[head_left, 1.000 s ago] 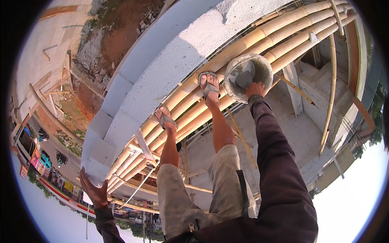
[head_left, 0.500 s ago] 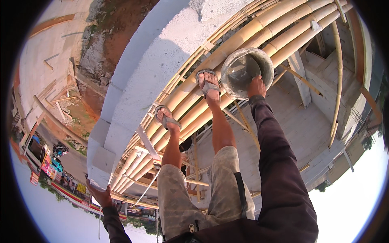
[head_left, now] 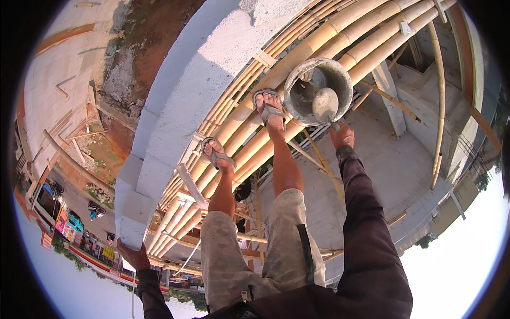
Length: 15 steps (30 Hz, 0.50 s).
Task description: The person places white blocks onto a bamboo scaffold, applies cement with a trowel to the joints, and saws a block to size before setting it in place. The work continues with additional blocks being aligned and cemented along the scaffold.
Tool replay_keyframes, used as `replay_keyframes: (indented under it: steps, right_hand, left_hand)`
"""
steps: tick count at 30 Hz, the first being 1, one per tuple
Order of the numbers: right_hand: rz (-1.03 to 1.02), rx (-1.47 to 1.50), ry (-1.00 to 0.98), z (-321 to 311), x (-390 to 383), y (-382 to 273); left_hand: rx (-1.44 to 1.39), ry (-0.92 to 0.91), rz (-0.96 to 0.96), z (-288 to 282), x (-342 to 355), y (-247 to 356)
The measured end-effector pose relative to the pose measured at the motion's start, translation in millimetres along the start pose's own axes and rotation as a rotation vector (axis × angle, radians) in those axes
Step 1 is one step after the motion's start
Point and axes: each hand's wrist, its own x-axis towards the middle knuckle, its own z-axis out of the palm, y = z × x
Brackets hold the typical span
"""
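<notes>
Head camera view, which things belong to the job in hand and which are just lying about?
In use:
trowel, held in the right hand
bucket, trowel blade at its mouth
pale block, at the left hand
bamboo poles, underfoot

Seemingly just lying about:
saw-like tool, beside the left leg
small pale chunk, on the poles

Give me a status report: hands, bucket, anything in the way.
Right hand gripping trowel, blade at mouth of bucket. Left hand at end of wall. Bucket on bamboo poles; right foot close beside it.
</notes>
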Motion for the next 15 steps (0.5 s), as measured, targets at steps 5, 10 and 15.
replay_keyframes:
  steps: [5,10,15]
  right_hand:
    - [-0.252,0.173,0.160,-49,-33,-20]
    - [-0.507,0.160,-0.046,-162,-67,-148]
    - [-0.881,-0.060,-0.338,-243,-90,-318]
  left_hand:
    - [0.017,0.009,0.053,-8,2,7]
    - [-0.023,-0.017,-0.041,-7,-4,17]
    - [-0.123,0.042,-0.091,-4,-7,26]
